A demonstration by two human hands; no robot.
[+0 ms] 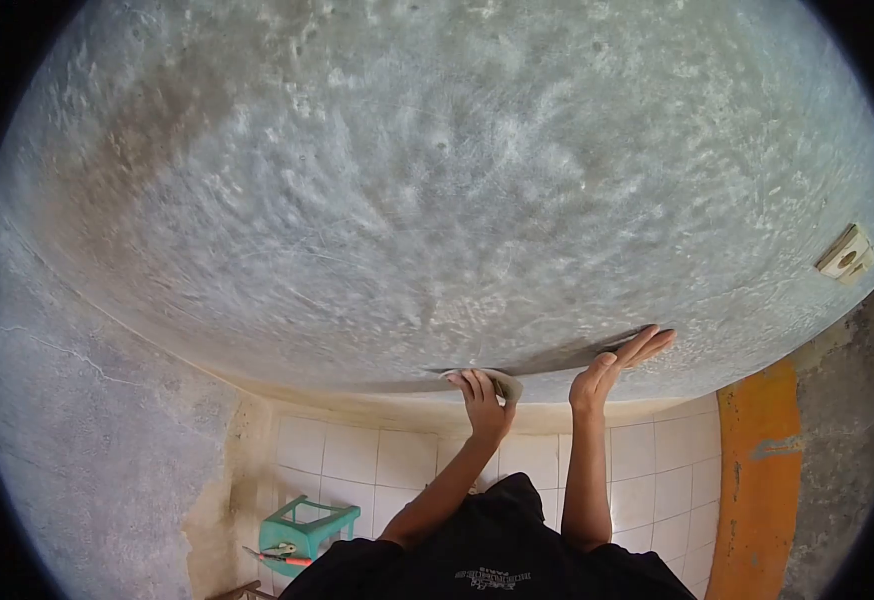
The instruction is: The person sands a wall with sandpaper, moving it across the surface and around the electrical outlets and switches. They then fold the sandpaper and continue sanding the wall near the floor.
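Observation:
My left hand (487,410) is closed on a curled, greyish-beige piece of sandpaper (509,387), pressed against the lower part of the grey plastered wall (437,210). Part of the sheet is hidden behind the fingers. To its right, my right hand (612,372) lies with fingers stretched out along the same wall, its edge turned toward me and nothing visible in it. Scuffs and pale blotches cover the wall surface.
A green plastic stool (309,522) stands at lower left, with a tool with an orange-red handle (285,559) on it. A socket box (845,252) is set in the wall at right. An orange-painted frame (757,490) borders the white tiled floor (350,450).

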